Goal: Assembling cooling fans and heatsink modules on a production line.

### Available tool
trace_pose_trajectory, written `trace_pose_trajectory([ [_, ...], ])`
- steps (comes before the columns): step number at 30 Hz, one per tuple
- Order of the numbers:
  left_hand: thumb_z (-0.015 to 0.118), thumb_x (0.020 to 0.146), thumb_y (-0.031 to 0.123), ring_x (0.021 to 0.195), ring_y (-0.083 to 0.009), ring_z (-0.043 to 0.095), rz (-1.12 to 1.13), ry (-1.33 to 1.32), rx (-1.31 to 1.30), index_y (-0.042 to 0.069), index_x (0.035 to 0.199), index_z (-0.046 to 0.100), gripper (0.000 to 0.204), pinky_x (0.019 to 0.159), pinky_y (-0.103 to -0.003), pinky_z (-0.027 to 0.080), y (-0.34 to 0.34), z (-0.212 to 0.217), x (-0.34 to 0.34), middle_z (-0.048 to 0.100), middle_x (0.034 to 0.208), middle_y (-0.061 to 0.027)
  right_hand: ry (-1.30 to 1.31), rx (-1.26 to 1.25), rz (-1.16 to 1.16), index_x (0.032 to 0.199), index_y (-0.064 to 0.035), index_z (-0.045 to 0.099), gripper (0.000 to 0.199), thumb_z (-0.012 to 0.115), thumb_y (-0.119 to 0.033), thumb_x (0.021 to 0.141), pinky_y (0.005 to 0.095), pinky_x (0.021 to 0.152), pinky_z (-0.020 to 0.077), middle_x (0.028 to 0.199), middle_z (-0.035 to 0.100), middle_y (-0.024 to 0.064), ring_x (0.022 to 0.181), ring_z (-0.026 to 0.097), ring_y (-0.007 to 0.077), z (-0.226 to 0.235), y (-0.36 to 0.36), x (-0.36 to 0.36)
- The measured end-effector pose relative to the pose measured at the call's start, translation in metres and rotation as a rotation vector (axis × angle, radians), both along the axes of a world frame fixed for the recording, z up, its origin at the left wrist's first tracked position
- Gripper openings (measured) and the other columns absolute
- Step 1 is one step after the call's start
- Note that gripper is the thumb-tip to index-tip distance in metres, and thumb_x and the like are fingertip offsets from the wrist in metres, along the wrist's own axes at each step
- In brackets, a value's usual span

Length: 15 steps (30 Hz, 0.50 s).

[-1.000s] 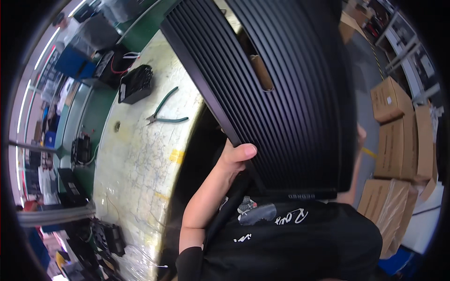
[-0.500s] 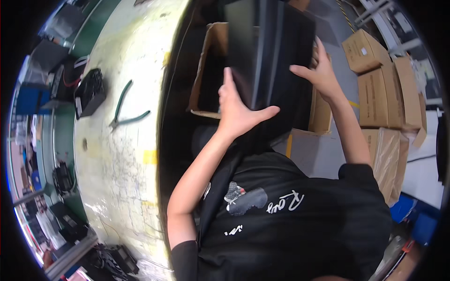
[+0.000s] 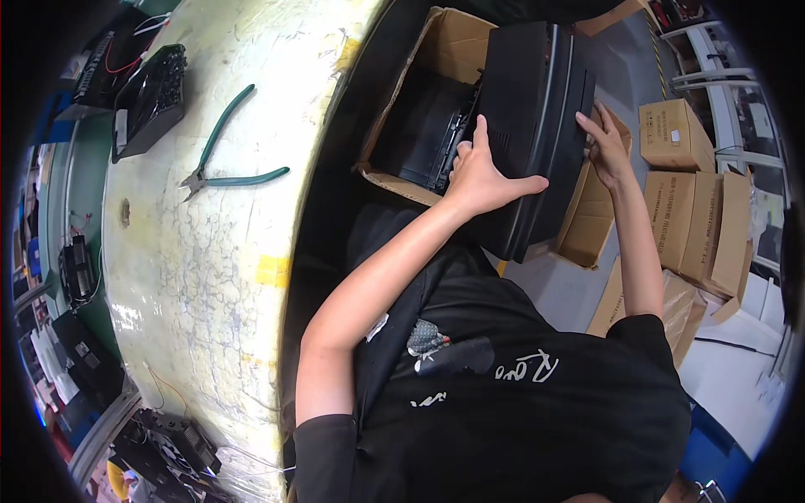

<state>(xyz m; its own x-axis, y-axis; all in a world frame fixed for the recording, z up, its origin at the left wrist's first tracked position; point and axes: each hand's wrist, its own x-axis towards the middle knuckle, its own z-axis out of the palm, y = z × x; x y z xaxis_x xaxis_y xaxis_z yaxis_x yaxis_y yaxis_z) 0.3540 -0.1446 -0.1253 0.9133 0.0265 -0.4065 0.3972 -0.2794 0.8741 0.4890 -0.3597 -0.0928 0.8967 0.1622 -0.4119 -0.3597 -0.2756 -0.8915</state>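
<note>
Both my hands are on a large black plastic housing (image 3: 521,96) with a ridged edge and vent slots, its exact kind unclear. My left hand (image 3: 486,180) grips its near left side, thumb stretched across the top. My right hand (image 3: 608,151) holds the right side, with some fingers hidden behind it. The housing is tilted above an open cardboard box (image 3: 457,38) and covers the middle of it. Inside the box, left of the housing, another black unit (image 3: 415,126) shows partly.
On the worn, pale-covered table (image 3: 193,285) at left lie green-handled cutting pliers (image 3: 220,126) and a black device (image 3: 153,105). Cardboard cartons (image 3: 671,138) stand stacked on the right. More black units (image 3: 172,440) sit at the lower left.
The housing has moved to the right with both hands on it and is less blurred. The black unit inside the box has come into sight. My head view has shifted slightly.
</note>
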Motion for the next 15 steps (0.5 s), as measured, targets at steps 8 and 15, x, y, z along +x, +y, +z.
trace_pose_trajectory([
  [8,0.086,0.056,0.050,0.130,-0.0406,0.039,0.058,-0.019,-0.073,-0.008,0.147,0.010,0.132,0.107,-0.040,0.036,0.005,-0.020,0.008,0.034,0.138,-0.0346,0.017,-0.090,-0.003,0.149,-0.0102,0.028,0.087,0.075,-0.028,0.078,0.0275,0.068,0.0365,0.098,0.053,0.0016,0.082,0.048,0.0102,-0.023,0.005,0.015],
  [15,0.086,0.057,0.049,0.125,-0.0405,0.046,0.083,0.017,-0.079,-0.009,0.147,0.009,0.132,0.105,-0.039,0.039,0.011,-0.022,0.011,0.036,0.137,-0.0347,0.021,-0.216,0.069,0.149,-0.0095,0.026,0.088,0.075,-0.024,0.078,0.0223,0.058,0.0374,0.091,0.057,0.0000,0.076,0.049,0.0075,-0.040,0.010,0.033],
])
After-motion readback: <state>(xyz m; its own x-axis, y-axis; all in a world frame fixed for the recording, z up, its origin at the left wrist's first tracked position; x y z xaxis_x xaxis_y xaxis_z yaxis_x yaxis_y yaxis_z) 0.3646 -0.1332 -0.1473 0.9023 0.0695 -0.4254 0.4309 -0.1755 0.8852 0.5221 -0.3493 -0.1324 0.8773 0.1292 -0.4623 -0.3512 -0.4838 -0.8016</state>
